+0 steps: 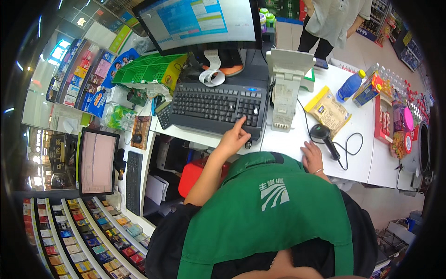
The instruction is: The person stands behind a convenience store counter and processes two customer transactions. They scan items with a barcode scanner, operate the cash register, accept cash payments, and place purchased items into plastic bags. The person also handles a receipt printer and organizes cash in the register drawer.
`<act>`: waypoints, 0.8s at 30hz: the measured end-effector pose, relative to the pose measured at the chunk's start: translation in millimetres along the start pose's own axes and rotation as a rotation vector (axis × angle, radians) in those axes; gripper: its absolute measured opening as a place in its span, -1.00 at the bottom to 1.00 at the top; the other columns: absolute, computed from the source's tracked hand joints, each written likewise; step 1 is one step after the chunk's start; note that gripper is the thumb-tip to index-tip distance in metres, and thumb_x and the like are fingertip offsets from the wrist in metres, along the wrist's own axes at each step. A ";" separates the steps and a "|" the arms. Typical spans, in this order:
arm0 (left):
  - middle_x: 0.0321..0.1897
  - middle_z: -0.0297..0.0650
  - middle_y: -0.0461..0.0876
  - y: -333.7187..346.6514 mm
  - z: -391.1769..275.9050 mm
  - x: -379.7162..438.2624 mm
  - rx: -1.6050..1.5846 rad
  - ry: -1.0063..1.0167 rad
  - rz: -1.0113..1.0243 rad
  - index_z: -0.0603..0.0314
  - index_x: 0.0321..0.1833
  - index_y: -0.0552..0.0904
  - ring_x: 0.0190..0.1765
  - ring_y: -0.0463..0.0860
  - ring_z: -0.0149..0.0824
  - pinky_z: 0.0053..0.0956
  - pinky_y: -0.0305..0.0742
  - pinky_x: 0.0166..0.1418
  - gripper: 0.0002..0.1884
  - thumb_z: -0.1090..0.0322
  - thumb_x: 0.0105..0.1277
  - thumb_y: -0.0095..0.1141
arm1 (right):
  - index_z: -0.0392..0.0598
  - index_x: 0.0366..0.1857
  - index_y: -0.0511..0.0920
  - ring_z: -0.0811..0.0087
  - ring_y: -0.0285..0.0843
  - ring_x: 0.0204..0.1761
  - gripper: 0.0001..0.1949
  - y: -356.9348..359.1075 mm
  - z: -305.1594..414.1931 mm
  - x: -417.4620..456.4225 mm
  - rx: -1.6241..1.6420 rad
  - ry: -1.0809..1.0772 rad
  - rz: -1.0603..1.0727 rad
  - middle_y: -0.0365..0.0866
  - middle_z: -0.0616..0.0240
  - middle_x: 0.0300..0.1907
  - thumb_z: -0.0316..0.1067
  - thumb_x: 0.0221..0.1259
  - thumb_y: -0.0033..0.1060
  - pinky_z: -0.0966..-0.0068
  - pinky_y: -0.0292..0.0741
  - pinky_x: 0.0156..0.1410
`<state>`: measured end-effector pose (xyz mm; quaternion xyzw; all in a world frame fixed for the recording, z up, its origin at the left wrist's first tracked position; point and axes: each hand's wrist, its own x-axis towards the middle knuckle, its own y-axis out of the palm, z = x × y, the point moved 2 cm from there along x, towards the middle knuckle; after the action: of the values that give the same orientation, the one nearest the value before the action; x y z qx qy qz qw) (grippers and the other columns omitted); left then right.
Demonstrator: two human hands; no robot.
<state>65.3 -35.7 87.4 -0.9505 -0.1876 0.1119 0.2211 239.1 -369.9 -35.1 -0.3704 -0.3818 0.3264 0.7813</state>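
Observation:
My left hand [236,138] is over the right end of a black keyboard [212,108], one finger extended onto the number keys and the others partly curled. On the white counter [278,146], near its edge, rests my right hand [312,156], its fingers spread and holding nothing. Just beyond it lies a black corded barcode scanner [325,139], against a yellow and beige packaged bag [327,110]. A blue bottle with a yellow cap [348,87] and a blue and yellow carton [366,91] stand farther back. Between keyboard and bag is a white terminal on a stand [285,94].
A large monitor [202,24] stands behind the keyboard, with curled receipt paper [213,75] below it. To the left are a green basket [146,71], a calculator [163,113] and a second monitor [98,162]. A person [334,24] stands across the counter.

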 end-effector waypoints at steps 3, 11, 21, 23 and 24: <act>-0.39 -0.24 0.66 6.7 3.0 -6.0 -0.033 0.024 -0.014 0.14 0.57 0.19 -0.36 0.65 -0.36 -0.46 0.55 -0.21 -0.24 0.38 0.34 0.24 | 0.01 0.07 0.55 -0.02 0.36 0.39 -0.55 0.2 -0.3 -1.1 -0.006 0.000 -0.014 0.49 0.15 0.26 -0.50 -0.02 0.22 0.05 0.30 0.44; -0.31 -0.28 0.61 18.4 2.7 -16.3 0.033 -0.015 -0.051 0.12 0.57 0.23 -0.25 0.61 -0.42 -0.52 0.55 -0.14 -0.29 0.44 0.38 0.20 | 0.02 0.07 0.56 -0.02 0.36 0.39 -0.54 2.3 -2.3 -2.5 0.004 0.002 -0.013 0.49 0.15 0.27 -0.48 -0.03 0.24 0.05 0.31 0.45; -0.03 -0.10 0.70 48.7 3.9 -32.3 0.087 0.130 0.104 0.12 0.27 0.59 -0.02 0.71 -0.13 -0.36 0.58 0.08 -0.63 0.33 0.42 0.14 | 0.04 0.08 0.58 -0.01 0.35 0.39 -0.55 -1.6 -0.3 -3.6 0.014 0.040 0.007 0.49 0.17 0.29 -0.45 -0.01 0.25 0.04 0.28 0.47; 0.00 -0.10 0.70 49.1 6.3 -31.2 0.052 0.081 0.120 0.12 0.23 0.61 0.00 0.71 -0.13 -0.36 0.57 0.10 -0.67 0.30 0.44 0.12 | 0.05 0.07 0.57 0.01 0.34 0.40 -0.56 -1.5 -0.3 -3.4 0.009 0.047 0.011 0.49 0.17 0.30 -0.44 0.00 0.25 0.04 0.27 0.47; 0.01 -0.10 0.70 48.8 8.3 -30.4 0.009 0.024 0.131 0.12 0.21 0.62 0.01 0.71 -0.13 -0.36 0.57 0.11 -0.68 0.28 0.45 0.11 | 0.05 0.07 0.57 0.01 0.34 0.40 -0.56 -1.5 -0.2 -3.5 0.008 0.047 0.007 0.49 0.18 0.30 -0.44 0.00 0.24 0.04 0.27 0.47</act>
<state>50.4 -85.5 61.5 -0.9610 -0.1215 0.1154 0.2200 237.9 -373.5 -35.2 -0.3762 -0.3609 0.3217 0.7904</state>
